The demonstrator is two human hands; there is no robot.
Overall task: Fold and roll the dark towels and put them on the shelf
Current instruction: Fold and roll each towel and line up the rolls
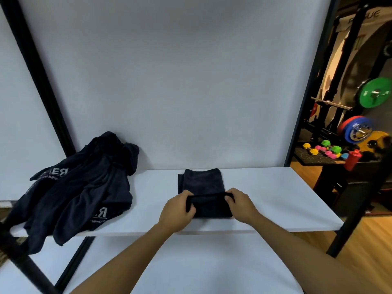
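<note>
While both arms reach forward over the white tabletop (pixel 275 198), the left hand (pixel 177 211) and the right hand (pixel 241 205) each grip an end of the near edge of a folded dark towel (pixel 202 183). That edge is curled up into a short roll (pixel 210 198) running between the two hands, with the fingers of each hand wrapped over the top of the roll and the thumbs underneath. Beyond the roll, the flat part of the towel lies on the tabletop, stretching away toward the white back panel (pixel 191 81), its far edge just short of it.

To the left, well apart from the folded towel, a heap of loose dark towels (pixel 84 187) with white lettering sits on the tabletop, partly leaning against the back panel and partly hanging over the front edge. A black frame post (pixel 40 75) slants behind the heap.

On the right, past the panel's edge, gym gear shows: a green weight plate (pixel 374 93), a blue plate (pixel 358 132), coloured dumbbells (pixel 324 149) on the floor and a red bottle (pixel 353 159)
</note>
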